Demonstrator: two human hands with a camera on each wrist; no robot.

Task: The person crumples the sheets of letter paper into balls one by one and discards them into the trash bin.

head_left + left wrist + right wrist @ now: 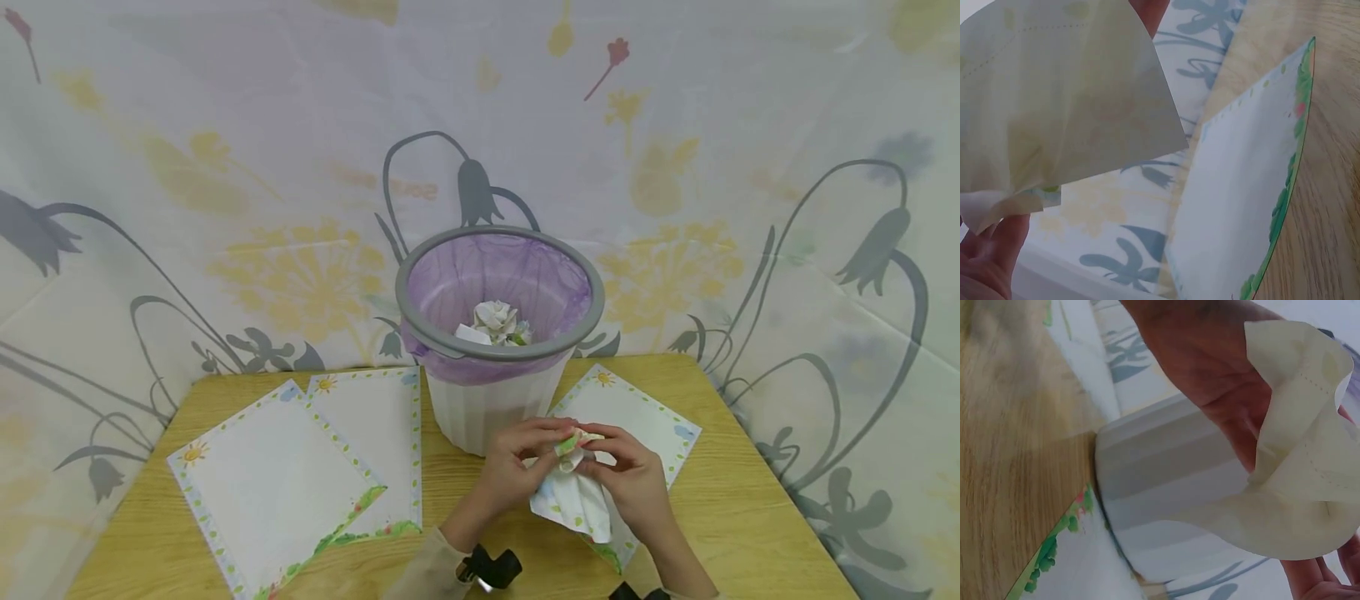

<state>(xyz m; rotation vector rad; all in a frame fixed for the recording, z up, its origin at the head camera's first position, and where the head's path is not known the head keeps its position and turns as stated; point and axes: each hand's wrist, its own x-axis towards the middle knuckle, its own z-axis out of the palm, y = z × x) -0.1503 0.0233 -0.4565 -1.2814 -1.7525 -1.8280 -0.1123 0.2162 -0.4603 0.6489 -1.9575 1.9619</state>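
Both hands pinch one partly crumpled sheet of paper [577, 500] with a leafy printed border, in front of the bin. My left hand [517, 462] grips its bunched upper part from the left, and my right hand [633, 479] holds it from the right with curled fingers. The lower part of the paper hangs loose and creased, seen large in the left wrist view. Beneath the hands, a flat bordered sheet [637, 421] lies on the table, partly covered. Just behind them stands a white ribbed bin [487, 408] with a purple liner and grey rim.
Crumpled paper [495, 317] lies inside the bin. To the left, two flat sheets overlap on the wooden table [142, 533]: a front sheet [262, 483] and a back sheet [371, 433]. A flower-printed cloth [300, 125] hangs behind and at both sides.
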